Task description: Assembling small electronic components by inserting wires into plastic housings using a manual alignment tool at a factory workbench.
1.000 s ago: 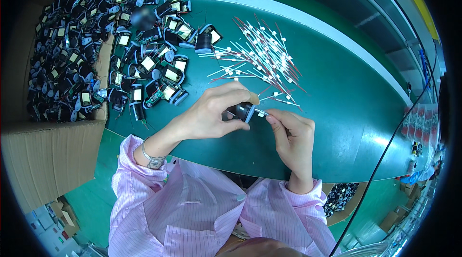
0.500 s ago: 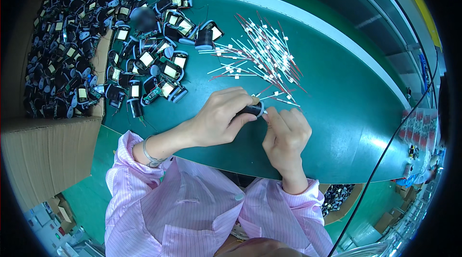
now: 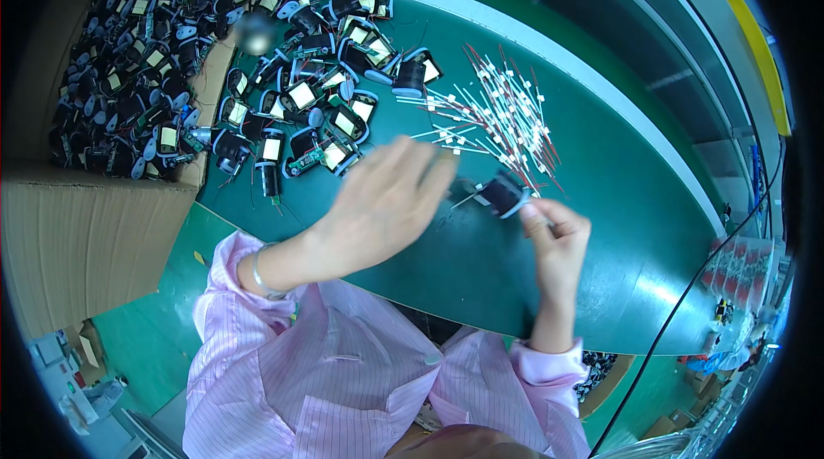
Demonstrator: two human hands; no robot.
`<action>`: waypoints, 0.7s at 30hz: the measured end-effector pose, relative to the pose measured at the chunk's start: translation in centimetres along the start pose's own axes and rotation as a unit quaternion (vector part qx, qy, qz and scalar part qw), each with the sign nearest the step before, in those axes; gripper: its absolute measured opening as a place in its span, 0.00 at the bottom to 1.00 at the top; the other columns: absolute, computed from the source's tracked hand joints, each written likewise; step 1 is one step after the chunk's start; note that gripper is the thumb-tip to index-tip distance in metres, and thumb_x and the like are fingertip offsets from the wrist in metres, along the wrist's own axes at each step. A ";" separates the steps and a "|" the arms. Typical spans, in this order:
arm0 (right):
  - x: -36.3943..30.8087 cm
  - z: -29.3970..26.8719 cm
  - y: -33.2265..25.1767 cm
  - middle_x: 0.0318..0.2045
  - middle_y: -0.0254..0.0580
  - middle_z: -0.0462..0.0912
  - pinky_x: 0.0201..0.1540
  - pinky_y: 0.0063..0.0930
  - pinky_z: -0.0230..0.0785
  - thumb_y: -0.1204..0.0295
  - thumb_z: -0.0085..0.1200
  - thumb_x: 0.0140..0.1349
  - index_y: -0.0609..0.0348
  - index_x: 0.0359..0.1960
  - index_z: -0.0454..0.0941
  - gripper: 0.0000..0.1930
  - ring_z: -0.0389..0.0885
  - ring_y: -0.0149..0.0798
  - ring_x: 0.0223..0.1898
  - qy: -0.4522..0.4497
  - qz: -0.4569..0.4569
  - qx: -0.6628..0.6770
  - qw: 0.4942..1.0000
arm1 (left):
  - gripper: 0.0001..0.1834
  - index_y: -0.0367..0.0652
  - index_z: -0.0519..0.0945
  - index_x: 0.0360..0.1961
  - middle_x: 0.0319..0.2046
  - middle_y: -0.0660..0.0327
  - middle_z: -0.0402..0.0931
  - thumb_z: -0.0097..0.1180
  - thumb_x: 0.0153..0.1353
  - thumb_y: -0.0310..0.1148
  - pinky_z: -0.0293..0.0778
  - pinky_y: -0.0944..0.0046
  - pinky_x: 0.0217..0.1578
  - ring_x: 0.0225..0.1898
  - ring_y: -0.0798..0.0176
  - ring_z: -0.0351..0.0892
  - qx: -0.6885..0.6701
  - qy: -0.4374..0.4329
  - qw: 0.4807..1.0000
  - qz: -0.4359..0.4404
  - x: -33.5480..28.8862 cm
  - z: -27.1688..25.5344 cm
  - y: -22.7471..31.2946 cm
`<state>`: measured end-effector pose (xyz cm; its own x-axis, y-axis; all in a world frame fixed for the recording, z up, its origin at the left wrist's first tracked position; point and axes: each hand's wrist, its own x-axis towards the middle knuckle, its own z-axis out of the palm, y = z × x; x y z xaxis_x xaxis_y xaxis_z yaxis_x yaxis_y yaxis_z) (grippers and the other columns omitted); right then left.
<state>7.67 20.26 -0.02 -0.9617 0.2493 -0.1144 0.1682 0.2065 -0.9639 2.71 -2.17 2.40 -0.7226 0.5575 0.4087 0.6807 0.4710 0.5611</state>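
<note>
Tabletop, head view: green, with a curved white border along its far side.

Black case, one: in the air above the tabletop, tilted, near side of the wire pile; a thin pale strand sticks out on its left.

Right hand, mine: thumb and forefinger pinch the black case at its lower right end.

Left hand, mine: blurred, fingers stretched out and slightly apart, nothing visible in its grasp; fingertips near the black case, whether touching it I cannot tell. Silver bracelet on the wrist.

Wire pile: white and red wires with small white connectors, loosely fanned beyond my hands.

Loose cases, many: black, several with pale yellow patches, scattered on the tabletop to the left of the wires.

Cardboard box, large, at my left: filled with a heap of similar cases.

Second box, below the near edge at my right: dark pieces inside, too small to identify.

Black cable: slanting across the right side.

Shirt, mine: pink, striped, sleeves pushed up.
</note>
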 end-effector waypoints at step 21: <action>10.9 -0.3 -0.6 0.28 0.48 0.78 0.35 0.43 0.74 0.78 0.52 0.48 0.59 0.27 0.77 0.04 0.79 0.53 0.30 -0.132 -0.406 -0.384 0.818 | 0.22 0.35 0.76 0.44 0.44 0.55 0.75 0.62 0.44 0.21 0.68 0.58 0.48 0.47 0.52 0.71 0.161 -0.115 0.980 -0.025 -2.8 -4.4 -4.7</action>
<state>-2.85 23.16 -0.65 -0.8200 -0.4585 0.3426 -0.5611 0.7620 -0.3233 1.01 -8.92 1.83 -0.7357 0.6492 0.1929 0.6739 0.6731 0.3046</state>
